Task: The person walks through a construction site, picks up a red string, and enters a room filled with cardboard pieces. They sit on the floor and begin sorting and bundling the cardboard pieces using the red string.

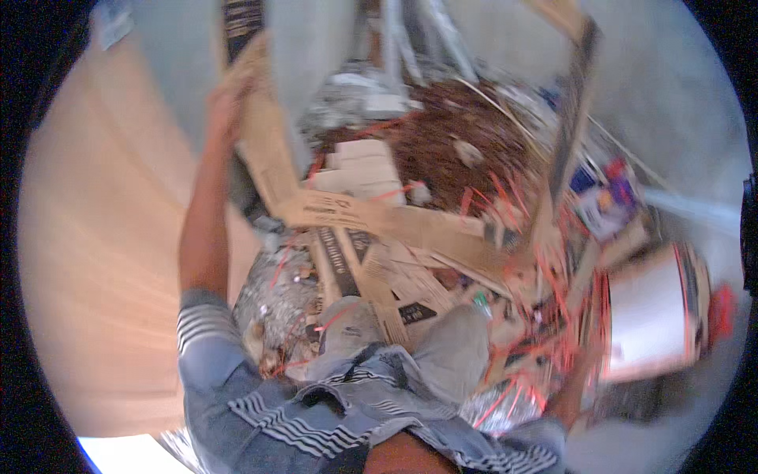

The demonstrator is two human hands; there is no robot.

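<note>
Cardboard strip: a long flattened brown cardboard piece (pixel 272 150) is running from the upper left down toward the middle of the heap, its upper end at the left hand.
Left hand (pixel 225 103): it is reaching up along the pale wall (pixel 103 261), fingers curling round the strip's top edge; the blur is hiding how tight the hold is.
Handling, left piece: judged light and fairly stiff along its length, likely to fold at its creases; an edge near one end looks the surest place to grasp.
Rubble mound: grey debris and foil-like scraps (pixel 276 292) are lying just beside the person's knees (pixel 410 347).
Middle heap: more flattened cardboard (pixel 395 225) is lying crosswise, touching the strip's lower end, with red plastic strapping (pixel 545 276) tangling through it.
Far ground: reddish-brown loose fill (pixel 450 142) is spreading behind the heap.
Dark panel: a narrow dark board (pixel 572 118) is standing tilted at upper right.
White-faced carton (pixel 651 312): a box with a white face and brown edges is sitting at the right, close by the right forearm.
Right hand (pixel 604 359): mostly hidden at the carton's lower left edge; I cannot tell whether it is gripping or only resting there.
Handling, carton: judged bulkier, rigid at the corners; best taken by the edges.
</note>
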